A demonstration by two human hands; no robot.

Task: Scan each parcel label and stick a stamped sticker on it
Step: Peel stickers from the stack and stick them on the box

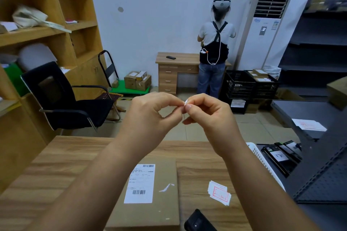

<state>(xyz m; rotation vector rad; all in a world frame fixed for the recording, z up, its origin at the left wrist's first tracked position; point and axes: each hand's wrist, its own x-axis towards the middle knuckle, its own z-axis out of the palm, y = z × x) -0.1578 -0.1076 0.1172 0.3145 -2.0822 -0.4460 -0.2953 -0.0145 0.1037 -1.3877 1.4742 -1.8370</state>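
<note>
Desk (56, 165) is running across the lower frame, its near edge cut off at the bottom. Parcel (165, 202) is lying flat on it at centre, brown cardboard, bottom end cropped out; its label (140, 184) is facing up on the left half, barcodes visible, text too small to read. Both forearms are reaching up over the parcel, partly covering the desk. Left hand (148, 118) and right hand (212, 118) are meeting in the air above the desk's far edge, each grip curled tight, thumb and forefinger pinching a small white sticker (185, 102) between them. Only a sliver of the sticker is showing past the fingertips; can't tell whether it's stamped or whether backing is coming off. Stack of stickers (219, 193) with red stamp marks is sitting on the desk right of the parcel, well apart from the hands; stamp wording unreadable. Black device (199, 221) at the bottom edge just right of the parcel is mostly cut off, can't identify it. A second person (214, 47) is standing at the far wall, back turned.
</note>
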